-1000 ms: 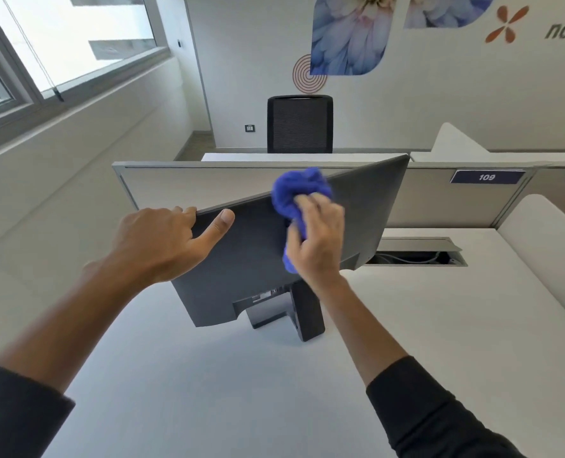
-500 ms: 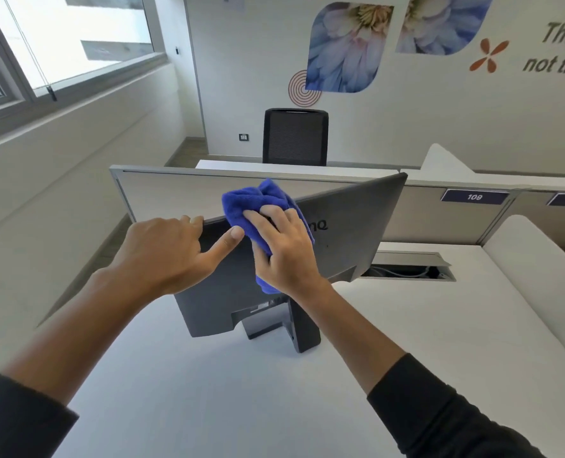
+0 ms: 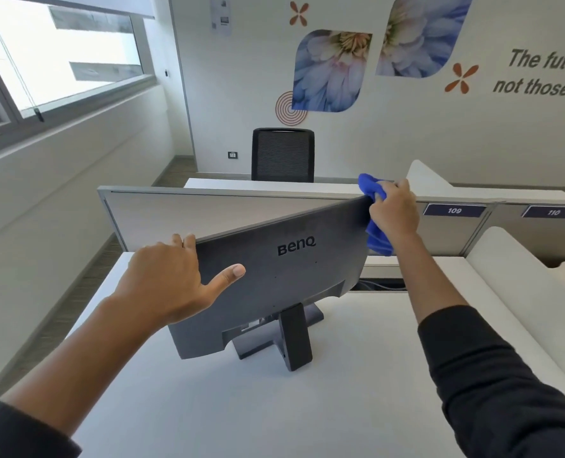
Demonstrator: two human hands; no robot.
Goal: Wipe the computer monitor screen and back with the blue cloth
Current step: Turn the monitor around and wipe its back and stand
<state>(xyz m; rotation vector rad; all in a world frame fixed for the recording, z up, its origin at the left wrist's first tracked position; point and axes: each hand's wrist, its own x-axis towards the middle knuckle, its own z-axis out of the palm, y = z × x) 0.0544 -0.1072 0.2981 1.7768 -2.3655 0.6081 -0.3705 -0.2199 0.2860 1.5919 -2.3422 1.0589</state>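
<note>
Right-hand grip (image 3: 394, 209) on bunched blue cloth (image 3: 377, 234)

Monitor (image 3: 284, 276) back was dark grey w/ black logo; cloth (image 3: 375, 223) bright blue. Bench (image 3: 357, 391) white, divider (image 3: 208, 209) beige w/ grey trim. Chair (image 3: 282, 155) black mesh. Wall (image 3: 406, 133) white w/ blue-pink flower prints, orange motifs. Sleeves (image 3: 492, 375) black.

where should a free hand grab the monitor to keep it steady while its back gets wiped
Probably the top edge near the upper left corner, approached from behind and above, fingers over the rim and thumb on the rear panel. The monitor leans on a narrow stand, so a high grip resists rocking. The left hand holds there now, opposite the right hand and blue cloth.
</note>
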